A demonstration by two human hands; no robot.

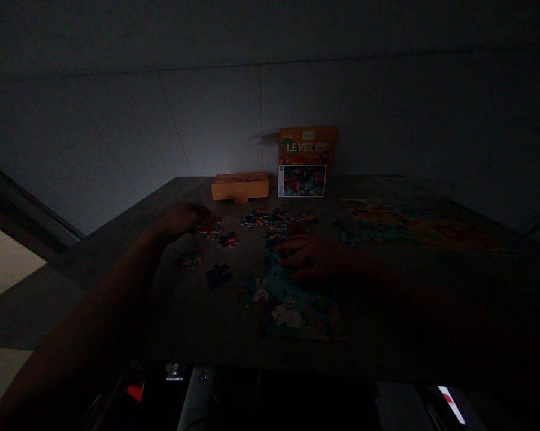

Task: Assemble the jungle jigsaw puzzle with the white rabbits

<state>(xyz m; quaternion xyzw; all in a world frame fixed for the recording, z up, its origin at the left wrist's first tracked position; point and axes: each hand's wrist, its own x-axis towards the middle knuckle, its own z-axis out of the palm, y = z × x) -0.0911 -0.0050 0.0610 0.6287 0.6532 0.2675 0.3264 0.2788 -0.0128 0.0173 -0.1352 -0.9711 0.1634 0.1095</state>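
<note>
In deep shadow, the left hand (184, 220) is at the red-patterned, interlocking puzzle pieces (210, 227) on the left, while the right hand (315, 257) hides part of the teal, rabbit-printed, partly joined puzzle (292, 299) nearer the middle; whether either grips anything, I cannot tell. On the far side stand a low orange cardboard box (239, 190) and a taller orange "LEVEL UP!" box (308, 146), their insides hidden.

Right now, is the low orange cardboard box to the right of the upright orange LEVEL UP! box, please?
No, the low orange cardboard box lies left of the upright orange LEVEL UP! box.
</note>
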